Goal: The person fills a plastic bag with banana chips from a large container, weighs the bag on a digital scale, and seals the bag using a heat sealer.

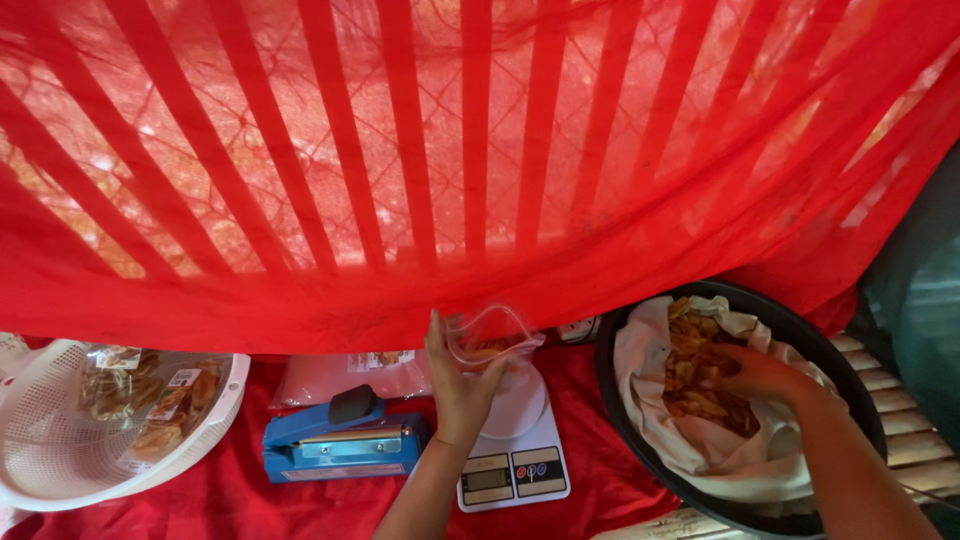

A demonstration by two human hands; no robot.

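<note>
Left hand (pixel 460 385) pinches a clear plastic bag (pixel 490 338) open, upright over the white kitchen scale (pixel 513 462) on the red cloth-covered table (pixel 250 505). Right hand (pixel 755 375) is down among the fried chips (pixel 700 385) in the cloth-lined black basin (pixel 625 420) at the table's right edge, fingers curled around some. Blue heat sealer (pixel 340 440) sits left of the scale.

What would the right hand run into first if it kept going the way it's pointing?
Most likely the fried chips: the right hand reaches left into the cloth-lined black basin, fingertips already among them, though depth is unclear.
</note>
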